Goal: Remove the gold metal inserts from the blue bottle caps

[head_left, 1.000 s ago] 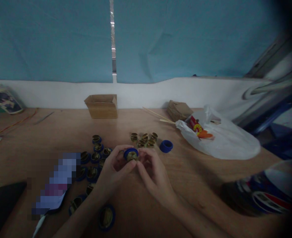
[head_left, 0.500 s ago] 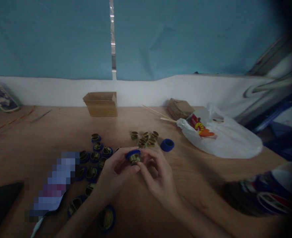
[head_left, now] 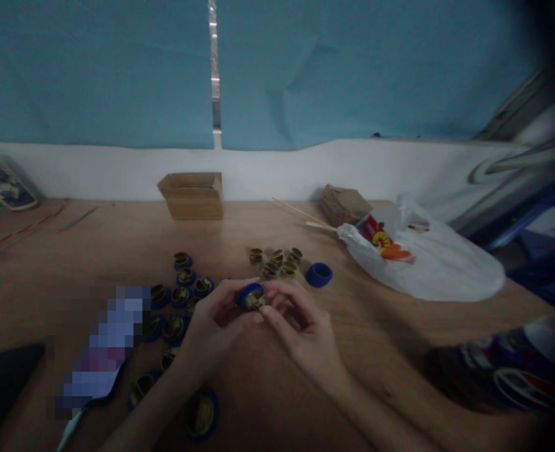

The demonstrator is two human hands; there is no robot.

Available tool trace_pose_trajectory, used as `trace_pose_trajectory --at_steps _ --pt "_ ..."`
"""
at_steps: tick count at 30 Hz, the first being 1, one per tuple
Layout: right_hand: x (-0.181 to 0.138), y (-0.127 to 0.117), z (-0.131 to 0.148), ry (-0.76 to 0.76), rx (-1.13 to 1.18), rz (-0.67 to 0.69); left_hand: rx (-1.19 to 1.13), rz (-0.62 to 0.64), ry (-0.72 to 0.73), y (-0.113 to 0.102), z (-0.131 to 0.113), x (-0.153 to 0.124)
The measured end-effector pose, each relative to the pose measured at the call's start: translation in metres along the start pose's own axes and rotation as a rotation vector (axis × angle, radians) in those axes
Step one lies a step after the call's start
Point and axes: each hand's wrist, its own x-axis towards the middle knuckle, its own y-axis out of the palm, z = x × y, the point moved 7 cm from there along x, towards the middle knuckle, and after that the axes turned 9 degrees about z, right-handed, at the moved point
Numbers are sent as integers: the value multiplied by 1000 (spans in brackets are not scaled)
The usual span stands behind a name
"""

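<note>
Holding a small blue cap (head_left: 250, 294) with a brass insert above the tabletop (head_left: 376, 326), your left hand (head_left: 216, 323) grips its rim while your right hand (head_left: 301, 323) pinches the insert. It looks light, stiff, likely slippery; hold the rim.

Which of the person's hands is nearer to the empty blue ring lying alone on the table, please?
Right. The right hand lies just below and left of the blue ring, apart from it; the left hand is farther left, beyond the blue-and-brass piece both hands hold.
</note>
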Motion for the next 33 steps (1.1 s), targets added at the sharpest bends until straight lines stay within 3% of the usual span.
trace_pose_trajectory --at_steps 9,17,26,33 --pt "-1 -1 -3 11 -30 -42 -16 101 12 6 1 -1" --pt "-3 4 -10 79 -30 -8 121 120 68 9 -1 -2" --pt "-3 3 4 -15 -96 22 223 124 96 11 -11 -3" --pt "-7 1 17 -114 -169 -37 303 85 103 9 -13 -7"
